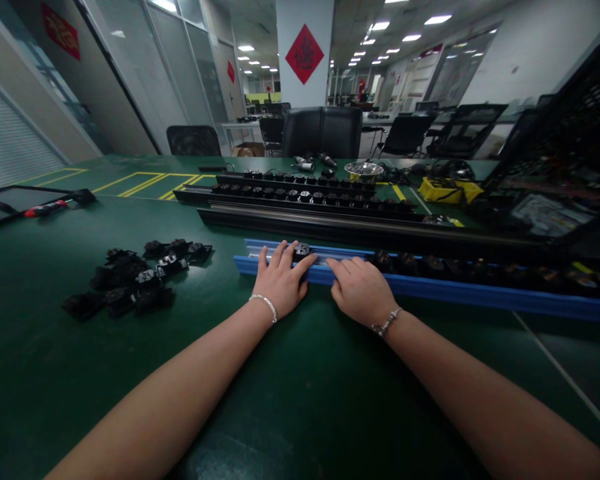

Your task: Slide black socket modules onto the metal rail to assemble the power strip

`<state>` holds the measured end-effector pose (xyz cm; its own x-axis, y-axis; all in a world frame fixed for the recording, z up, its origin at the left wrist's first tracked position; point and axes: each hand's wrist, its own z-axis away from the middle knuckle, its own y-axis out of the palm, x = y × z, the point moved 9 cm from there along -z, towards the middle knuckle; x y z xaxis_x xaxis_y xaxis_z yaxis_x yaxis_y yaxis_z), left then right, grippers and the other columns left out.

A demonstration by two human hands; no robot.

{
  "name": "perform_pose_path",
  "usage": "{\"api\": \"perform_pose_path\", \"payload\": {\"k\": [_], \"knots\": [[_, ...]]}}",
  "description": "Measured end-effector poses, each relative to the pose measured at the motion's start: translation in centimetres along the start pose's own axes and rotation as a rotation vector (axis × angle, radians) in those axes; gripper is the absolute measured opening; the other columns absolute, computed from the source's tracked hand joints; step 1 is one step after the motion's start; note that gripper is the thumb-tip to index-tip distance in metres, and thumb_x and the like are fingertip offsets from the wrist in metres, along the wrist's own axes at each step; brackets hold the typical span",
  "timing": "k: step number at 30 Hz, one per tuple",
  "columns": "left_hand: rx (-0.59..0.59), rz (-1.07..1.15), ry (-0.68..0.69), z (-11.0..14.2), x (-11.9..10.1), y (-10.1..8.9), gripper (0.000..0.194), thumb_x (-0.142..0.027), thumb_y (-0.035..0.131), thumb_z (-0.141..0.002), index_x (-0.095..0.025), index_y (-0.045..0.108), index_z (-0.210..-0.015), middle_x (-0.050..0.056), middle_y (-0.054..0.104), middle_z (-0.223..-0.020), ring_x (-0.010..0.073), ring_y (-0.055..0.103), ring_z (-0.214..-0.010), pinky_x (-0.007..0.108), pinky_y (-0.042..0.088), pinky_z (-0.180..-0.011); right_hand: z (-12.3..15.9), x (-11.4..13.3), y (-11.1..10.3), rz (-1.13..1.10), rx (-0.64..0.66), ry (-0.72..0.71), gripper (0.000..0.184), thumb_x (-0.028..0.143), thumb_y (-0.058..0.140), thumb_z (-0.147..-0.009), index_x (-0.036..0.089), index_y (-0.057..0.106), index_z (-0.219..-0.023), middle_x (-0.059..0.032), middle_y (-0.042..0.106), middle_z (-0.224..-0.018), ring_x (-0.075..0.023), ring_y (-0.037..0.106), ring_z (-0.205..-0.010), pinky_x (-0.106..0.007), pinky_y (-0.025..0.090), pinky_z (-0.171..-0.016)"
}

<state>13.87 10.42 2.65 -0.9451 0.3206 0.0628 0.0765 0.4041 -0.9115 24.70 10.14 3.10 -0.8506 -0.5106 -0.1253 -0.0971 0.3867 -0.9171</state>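
A long blue rail [420,287], shaped like an open channel, lies across the green table in front of me. My left hand [283,277] grips it near its left end, fingers spread over the channel and thumb against the front wall. By those fingertips a small black module [301,250] sits in the channel. My right hand [361,288] holds the rail a little further right, index finger over the front wall, thumb low on the near side, other fingers curled. Right of it, several black modules [407,262] stand in a row inside the rail. The fingers' undersides are hidden.
Loose black modules [130,277] lie grouped at the left. Behind the blue rail stretch black rails [290,223], some filled with modules. A red-handled screwdriver [46,208], a metal bowl [364,169] and a yellow container [450,191] are further out. A dark mesh panel [565,127] rises at right.
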Motion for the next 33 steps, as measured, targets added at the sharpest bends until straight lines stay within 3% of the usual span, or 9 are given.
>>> {"api": "perform_pose_path", "payload": {"k": [12,18,21,24,26,30,33], "knots": [[-0.031,-0.032,-0.064,0.3,-0.5,0.5,0.054,-0.032,0.051,-0.082,-0.033,0.04,-0.135,0.015,0.038,-0.143,0.0333,0.032,-0.133,0.064,0.014,-0.105,0.0,0.1,0.1,-0.013,-0.021,0.016,0.04,0.022,0.042,-0.083,0.012,0.057,-0.118,-0.0112,0.063,-0.096,-0.0231,0.049,-0.086,-0.035,0.033,-0.074],[-0.007,-0.031,-0.066,0.1,-0.6,0.8,0.055,-0.034,0.05,-0.083,-0.031,0.039,-0.137,0.017,0.037,-0.144,0.0334,0.029,-0.135,0.063,0.014,-0.106,0.1,0.5,-1.2,-0.189,-0.139,0.038,0.03,0.025,0.047,-0.08,0.012,0.059,-0.105,-0.0124,0.059,-0.105,-0.0232,0.049,-0.095,-0.036,0.036,-0.082],[0.024,-0.032,-0.069,-0.1,-0.5,1.0,0.052,-0.035,0.045,-0.086,-0.031,0.038,-0.138,0.017,0.035,-0.145,0.0339,0.028,-0.136,0.063,0.014,-0.106,0.1,2.1,-1.9,-0.371,-0.144,0.0,0.022,0.032,0.05,-0.081,0.017,0.061,-0.093,-0.0106,0.058,-0.111,-0.023,0.048,-0.103,-0.04,0.034,-0.092],[0.093,-0.038,-0.076,-0.4,-0.3,1.7,0.052,-0.037,0.041,-0.089,-0.031,0.035,-0.14,0.017,0.032,-0.147,0.0348,0.026,-0.137,0.063,0.016,-0.105,0.0,4.1,-2.5,-0.499,-0.128,0.013,0.024,0.043,0.056,-0.079,0.022,0.062,-0.089,-0.0078,0.055,-0.118,-0.0255,0.044,-0.113,-0.054,0.021,-0.103],[0.135,-0.035,-0.071,-0.5,-0.3,2.1,0.053,-0.039,0.04,-0.089,-0.031,0.033,-0.141,0.017,0.03,-0.149,0.0355,0.024,-0.137,0.063,0.018,-0.105,0.0,5.7,-2.9,-0.552,-0.123,-0.007,0.028,0.046,0.061,-0.074,0.023,0.063,-0.091,-0.0074,0.052,-0.122,-0.028,0.038,-0.118,-0.057,0.017,-0.105],[0.152,-0.033,-0.066,-0.9,0.0,2.1,0.049,-0.035,0.037,-0.091,-0.034,0.034,-0.14,0.016,0.029,-0.149,0.0343,0.029,-0.135,0.062,0.023,-0.103,0.3,8.0,-3.1,-0.606,-0.13,-0.057,0.012,0.029,0.056,-0.078,0.019,0.062,-0.078,-0.0083,0.056,-0.108,-0.0233,0.043,-0.108,-0.045,0.033,-0.098],[0.131,-0.028,-0.059,-1.0,0.1,1.7,0.048,-0.03,0.036,-0.091,-0.034,0.035,-0.139,0.015,0.032,-0.148,0.0319,0.033,-0.134,0.06,0.025,-0.103,0.7,9.0,-2.9,-0.58,-0.123,-0.114,0.01,0.021,0.054,-0.077,0.017,0.062,-0.075,-0.0092,0.057,-0.1,-0.0218,0.044,-0.102,-0.04,0.038,-0.092]]}}
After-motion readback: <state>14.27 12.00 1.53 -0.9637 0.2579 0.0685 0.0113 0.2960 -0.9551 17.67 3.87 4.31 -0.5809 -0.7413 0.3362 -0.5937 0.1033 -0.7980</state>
